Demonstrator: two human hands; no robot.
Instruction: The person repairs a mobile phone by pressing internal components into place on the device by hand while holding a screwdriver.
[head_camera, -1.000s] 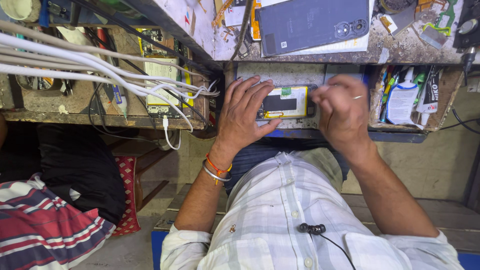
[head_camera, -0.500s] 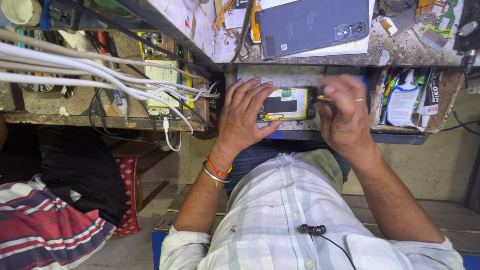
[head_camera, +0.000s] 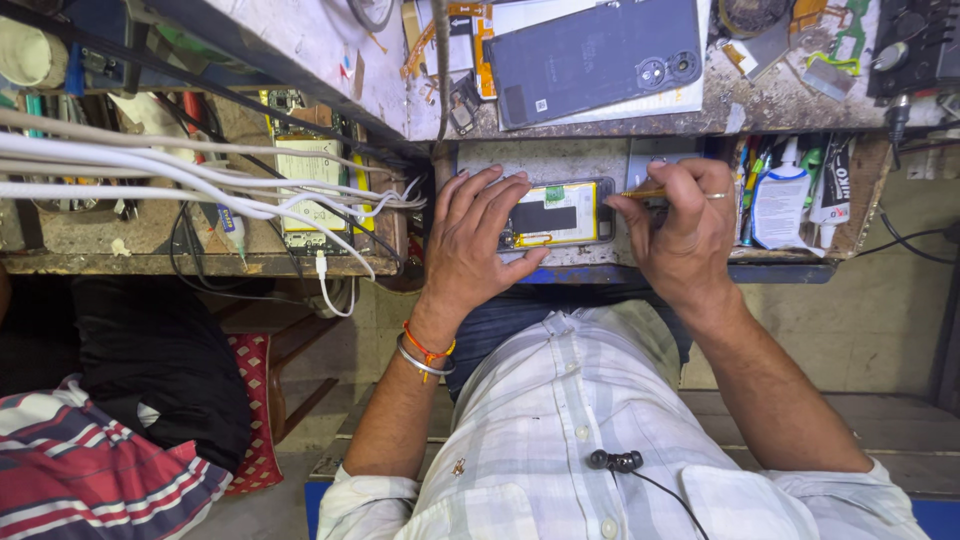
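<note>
An opened phone (head_camera: 556, 213) with its back off lies on a worn shelf (head_camera: 560, 160) under the bench top, showing a pale battery and yellow edging. My left hand (head_camera: 470, 245) rests flat beside it, fingers spread, thumb pressing the phone's near edge. My right hand (head_camera: 680, 232) is closed on a thin yellow-handled tool (head_camera: 640, 193) whose tip touches the phone's right end. A ring shows on that hand; bangles and an orange thread circle the left wrist.
A dark phone back cover (head_camera: 595, 62) lies on the bench top above, among flex cables and scraps. Glue bottles and tubes (head_camera: 785, 200) stand right of the shelf. White cables (head_camera: 180, 170) run across the left shelf over another open phone (head_camera: 310, 180). A person in striped cloth (head_camera: 70, 470) sits lower left.
My right hand has shifted slightly, bringing the tool tip onto the phone's right end. My left hand stays spread beside the phone.
</note>
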